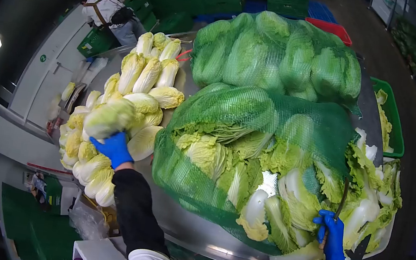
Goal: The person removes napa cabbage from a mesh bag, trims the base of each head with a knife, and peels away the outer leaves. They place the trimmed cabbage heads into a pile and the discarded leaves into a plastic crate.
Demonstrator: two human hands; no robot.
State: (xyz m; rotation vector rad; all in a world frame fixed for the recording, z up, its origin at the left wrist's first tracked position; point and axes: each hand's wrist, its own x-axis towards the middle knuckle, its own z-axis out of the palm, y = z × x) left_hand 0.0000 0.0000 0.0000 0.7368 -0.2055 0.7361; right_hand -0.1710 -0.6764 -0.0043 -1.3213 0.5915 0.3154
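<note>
My left hand (113, 150), in a blue glove, is at the left pile with its fingers against the underside of a pale napa cabbage (109, 118), which is smeared by motion. Trimmed yellow-white napa cabbages (147, 74) lie heaped around and beyond it. On the right, my blue-gloved right hand (331, 237) is closed around a slim knife (342, 200), its narrow dark length pointing up and away. Beside that hand lie leafy napa cabbages (296, 197), spilling from the opening of a green mesh bag (186, 177).
A second full mesh bag (275, 55) lies behind on the metal table (195, 228). Loose outer leaves (366, 208) pile up at the right, near a green crate (394, 120). A red crate (331, 30) stands behind. Another person (110, 12) bends over at the far left.
</note>
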